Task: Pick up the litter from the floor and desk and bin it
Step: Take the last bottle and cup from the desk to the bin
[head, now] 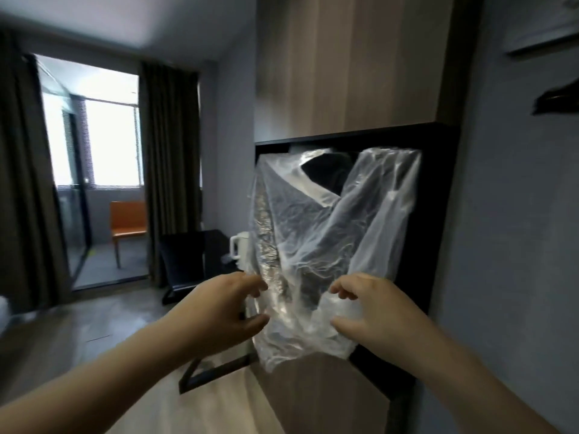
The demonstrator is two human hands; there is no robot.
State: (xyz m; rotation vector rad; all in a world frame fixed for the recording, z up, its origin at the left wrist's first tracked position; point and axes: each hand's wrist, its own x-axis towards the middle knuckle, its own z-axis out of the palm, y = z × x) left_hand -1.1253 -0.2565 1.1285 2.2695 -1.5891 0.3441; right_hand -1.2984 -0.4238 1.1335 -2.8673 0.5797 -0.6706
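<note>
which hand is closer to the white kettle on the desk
Left. The left hand pinches the plastic bag just below the white kettle; the right hand grips the bag's other side, well off to the kettle's right.

Clear, whitish plastic bag (pixel 329 233) before a black shelf recess (pixel 438 214). Brown wood-grain cabinet (pixel 344 64), plain grey wall (pixel 517 230), white kettle (pixel 239 250), orange chair (pixel 128 220), dark olive-brown curtains (pixel 170 158), and grey-brown wood-grain floor (pixel 109 314).
</note>
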